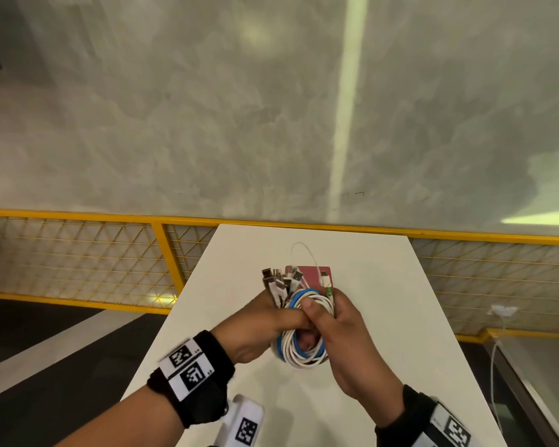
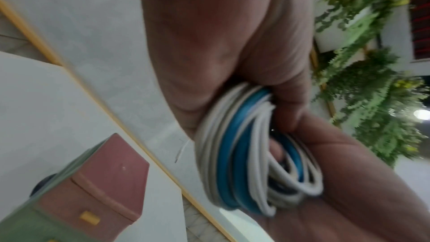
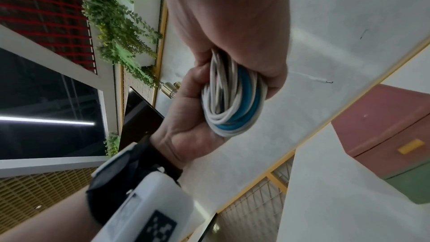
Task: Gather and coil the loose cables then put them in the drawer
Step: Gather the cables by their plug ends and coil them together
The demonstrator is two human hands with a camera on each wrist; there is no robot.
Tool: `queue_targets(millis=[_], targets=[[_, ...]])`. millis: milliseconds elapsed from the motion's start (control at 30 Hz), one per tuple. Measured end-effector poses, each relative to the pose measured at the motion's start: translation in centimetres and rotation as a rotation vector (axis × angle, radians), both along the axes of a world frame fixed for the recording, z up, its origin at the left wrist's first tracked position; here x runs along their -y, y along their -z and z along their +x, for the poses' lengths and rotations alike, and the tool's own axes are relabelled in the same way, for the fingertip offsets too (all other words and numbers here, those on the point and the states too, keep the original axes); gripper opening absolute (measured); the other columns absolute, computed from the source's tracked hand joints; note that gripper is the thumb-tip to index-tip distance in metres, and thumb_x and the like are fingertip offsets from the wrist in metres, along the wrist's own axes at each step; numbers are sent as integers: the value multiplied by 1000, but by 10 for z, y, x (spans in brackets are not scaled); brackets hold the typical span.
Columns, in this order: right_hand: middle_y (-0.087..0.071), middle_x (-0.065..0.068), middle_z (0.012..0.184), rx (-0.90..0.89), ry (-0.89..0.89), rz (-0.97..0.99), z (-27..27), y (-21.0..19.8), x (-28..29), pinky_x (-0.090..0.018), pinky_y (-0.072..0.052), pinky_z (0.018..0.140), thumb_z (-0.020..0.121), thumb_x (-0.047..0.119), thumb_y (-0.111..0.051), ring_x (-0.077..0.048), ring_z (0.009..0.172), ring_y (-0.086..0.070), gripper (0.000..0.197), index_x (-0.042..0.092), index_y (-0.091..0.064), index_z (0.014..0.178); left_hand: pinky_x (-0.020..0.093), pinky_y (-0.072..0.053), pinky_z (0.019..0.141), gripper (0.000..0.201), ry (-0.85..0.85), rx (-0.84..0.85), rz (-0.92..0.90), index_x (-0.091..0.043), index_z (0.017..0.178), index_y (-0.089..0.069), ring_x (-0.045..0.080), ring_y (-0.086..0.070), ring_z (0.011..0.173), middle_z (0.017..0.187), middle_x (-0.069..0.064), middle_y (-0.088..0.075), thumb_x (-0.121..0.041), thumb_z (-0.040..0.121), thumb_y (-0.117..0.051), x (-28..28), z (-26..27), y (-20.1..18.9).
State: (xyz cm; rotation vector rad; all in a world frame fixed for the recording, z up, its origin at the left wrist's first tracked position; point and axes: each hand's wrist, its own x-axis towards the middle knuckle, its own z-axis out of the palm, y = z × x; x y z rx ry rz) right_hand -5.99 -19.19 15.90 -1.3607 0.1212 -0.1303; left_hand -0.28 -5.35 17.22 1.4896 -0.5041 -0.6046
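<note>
Hands meet over the middle of the white table (image 1: 384,317), both wrapped around one coil of cables (image 1: 304,350). The left hand (image 1: 259,327) curls its fingers over the near-left side of the bundle, thumb pressed across the top, and the right hand (image 1: 342,337) clamps the right side with its thumb laid over the loops; neither hand has any slack in it. The coil is mostly white cord with a few turns of blue, held clear of the tabletop, and from the wrist views the loops sit wedged between palm and fingers. A cluster of plug ends (image 1: 281,280) sticks up from the far side of the bundle, and one thin white cable end (image 1: 304,250) arcs loose beyond them. Just past the hands stands a small drawer box (image 1: 313,275), pink on top with green below and a yellow pull on its pink drawer front, which sits closed. The table runs away to a far edge just short of a yellow mesh railing (image 1: 78,253). Bare tabletop lies to both sides of the hands, more of it on the right.
</note>
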Motion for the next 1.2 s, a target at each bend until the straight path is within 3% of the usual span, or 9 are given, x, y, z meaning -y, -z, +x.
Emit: queue_targets(millis=[133,267,433,633,800,900,1033,1133,1200], targets=[[-77,-4,91,-7,103,-42,5,8,3,-37,-60,79,89,13,-67,-21,87,-74,12,19,-68,100,42,-59,89,26,-156,182,46,-10,104,-72,28,-73,97,99,12,-77,4,86,-61,12,-5,12],[-77,-1,93,20,97,-103,3,12,6,-36,-59,80,86,13,-71,-19,88,-74,16,20,-69,100,24,-53,88,35,-260,401,126,-18,107,-71,10,-70,100,102,-4,-76,4,80,-62,12,-13,22],[-78,-2,95,0,-14,-147,3,12,12,-36,-59,81,84,13,-73,-20,89,-74,20,18,-69,103,43,-57,83,43,-392,546,272,-26,105,-58,17,-68,96,99,-6,-71,-15,65,-70,5,-5,38],[-78,-5,92,27,9,-138,3,16,11,-38,-60,77,81,15,-77,-22,85,-74,19,19,-70,98,42,-49,86,53,-451,860,365,-38,108,-50,16,-55,104,111,-11,-56,-31,62,-75,2,-13,29],[-78,-5,94,43,-22,-108,5,15,12,-37,-59,78,72,24,-77,-24,88,-74,27,19,-71,98,43,-7,122,76,-329,990,423,-40,143,-36,11,-12,151,158,-18,-27,-47,74,-69,-7,-3,35],[-78,-4,93,46,-39,-125,7,11,13,-39,-60,81,73,23,-77,-23,88,-74,26,19,-70,98,53,3,122,61,-273,1049,482,-31,135,-54,8,-22,150,150,-12,-46,-47,79,-70,-11,8,36],[-78,-1,92,66,-13,-166,13,5,13,-40,-60,81,74,27,-77,-20,86,-74,27,21,-70,99,51,-15,122,44,-300,977,572,-40,120,-59,6,-57,121,122,-16,-67,-48,77,-63,-6,6,21],[-78,-1,93,72,9,-169,20,2,16,-39,-60,80,77,23,-78,-19,87,-74,26,20,-70,101,39,-52,96,42,-319,638,471,-45,112,-62,5,-66,104,108,-16,-73,-40,71,-62,2,3,11],[-78,1,92,54,27,-164,23,2,17,-36,-60,79,82,17,-75,-17,86,-74,18,21,-70,99,37,-56,86,38,-313,563,491,-46,109,-65,5,-68,97,101,-15,-74,-43,71,-60,4,6,10]])
